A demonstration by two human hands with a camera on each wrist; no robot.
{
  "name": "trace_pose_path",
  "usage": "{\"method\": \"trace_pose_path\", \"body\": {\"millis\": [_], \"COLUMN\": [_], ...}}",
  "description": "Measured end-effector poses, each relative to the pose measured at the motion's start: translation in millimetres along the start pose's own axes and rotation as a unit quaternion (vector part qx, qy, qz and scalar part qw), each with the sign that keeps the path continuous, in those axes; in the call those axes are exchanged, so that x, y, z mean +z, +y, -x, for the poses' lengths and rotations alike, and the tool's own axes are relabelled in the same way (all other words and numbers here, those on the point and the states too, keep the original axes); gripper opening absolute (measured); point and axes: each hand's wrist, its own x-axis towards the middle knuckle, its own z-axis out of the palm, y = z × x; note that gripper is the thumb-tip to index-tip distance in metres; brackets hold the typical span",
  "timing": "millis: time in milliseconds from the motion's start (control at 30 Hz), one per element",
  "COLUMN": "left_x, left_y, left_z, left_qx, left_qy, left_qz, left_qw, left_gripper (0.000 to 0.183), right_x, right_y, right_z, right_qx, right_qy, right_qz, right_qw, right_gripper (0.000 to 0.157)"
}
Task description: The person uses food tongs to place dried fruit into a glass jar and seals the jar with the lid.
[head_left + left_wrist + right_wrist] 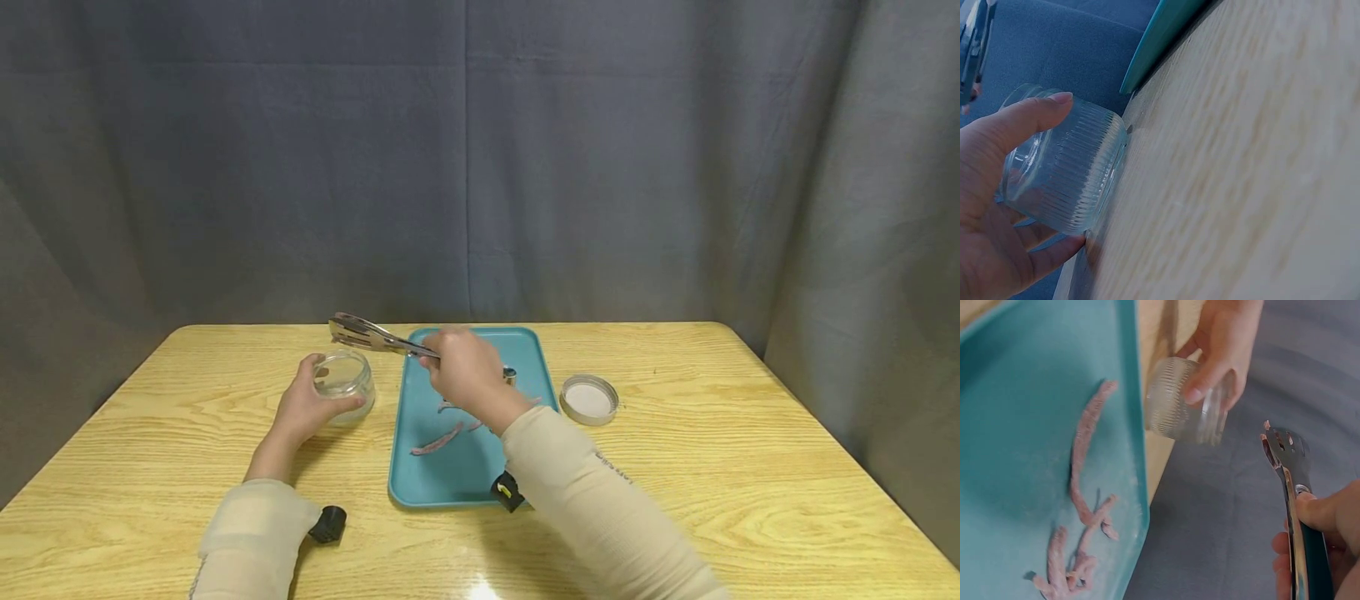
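Observation:
My left hand grips a clear ribbed glass jar standing without its lid on the table, thumb on one side and fingers round the other. My right hand holds metal tongs with slotted heads, which hover over the jar's mouth. A bit of pinkish stuff shows at the tongs' tips; most of it is hidden by the metal. Beneath my right arm lies a teal tray with several thin pinkish, meat-like strips, partly covered from the head view.
To the right of the tray a round jar lid lies with its white inside up. The wooden table ends at a grey curtain behind. A black wrist device juts from my left sleeve, another from the right.

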Motion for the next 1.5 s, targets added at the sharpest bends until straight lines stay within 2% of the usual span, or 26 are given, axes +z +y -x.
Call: {"method": "trace_pose_path", "body": {"millis": [233, 533, 1133, 1500], "left_x": [0.3, 0.5, -0.2, -0.7], "left_y": [-1.3, -4.0, -2.6, -2.5], "left_z": [-0.2, 0.1, 0.6, -0.3], "left_qx": [0.004, 0.000, 0.000, 0.001], "left_qy": [0.001, -0.003, -0.003, -0.003], "left_qz": [0.000, -0.002, -0.003, -0.008], "left_qw": [1.0000, 1.0000, 1.0000, 1.0000], "left_gripper": [0.096, 0.097, 0.097, 0.098], "right_x": [11.3, 19.7, 22.1, 15.7], "right_y": [-3, -6, -8, -5], "right_z": [2, 4, 7, 11], "right_qx": [-0.007, 0.004, -0.001, -0.007], "right_qy": [-0.009, -0.026, -0.037, -0.029], "right_qz": [0.024, 0.045, 0.039, 0.014], "right_qw": [1.000, 0.999, 0.999, 0.999], "right_gripper": [0.011, 0.016, 0.017, 0.027]}}
